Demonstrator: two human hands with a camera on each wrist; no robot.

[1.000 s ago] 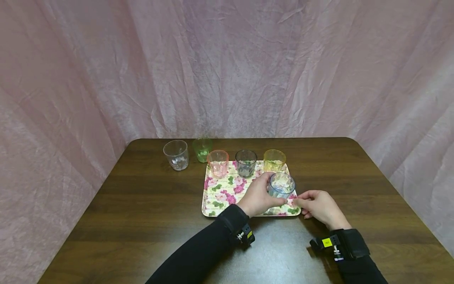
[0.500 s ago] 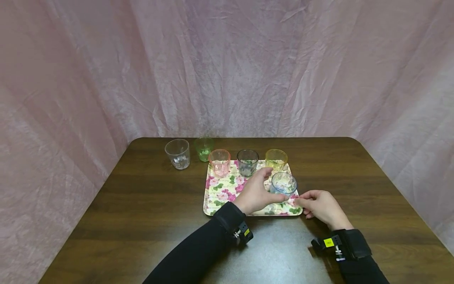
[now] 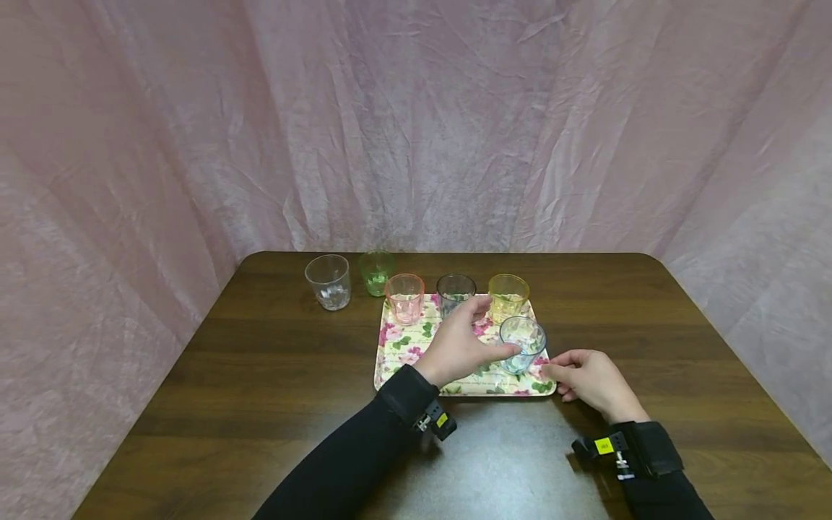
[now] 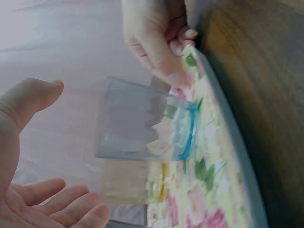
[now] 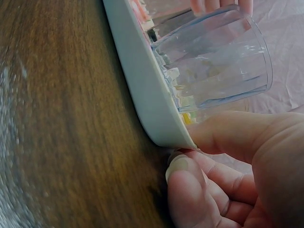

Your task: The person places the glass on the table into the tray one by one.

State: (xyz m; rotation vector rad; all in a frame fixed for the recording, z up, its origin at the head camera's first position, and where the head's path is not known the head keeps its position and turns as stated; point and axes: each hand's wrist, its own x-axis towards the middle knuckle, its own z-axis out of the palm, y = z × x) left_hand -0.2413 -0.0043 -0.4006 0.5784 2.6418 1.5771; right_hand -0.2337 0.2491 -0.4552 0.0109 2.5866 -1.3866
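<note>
A pink, crinkled fabric curtain (image 3: 416,130) hangs behind the brown wood-grain counter (image 3: 260,404), which carries a rectangular, pink-flowered cream tray (image 3: 403,354). Over the tray, the left hand (image 3: 458,347) has thumb and fingers spread apart; the right hand (image 3: 591,379) pinches the tray's near right corner. A colourless clear tumbler (image 3: 330,285) stands left of the tray, a blue-tinted clear tumbler (image 3: 529,343) upright on its right part, pink (image 3: 406,302), grey (image 3: 453,292) and yellow clear tumblers (image 3: 509,303) along its far edge.
</note>
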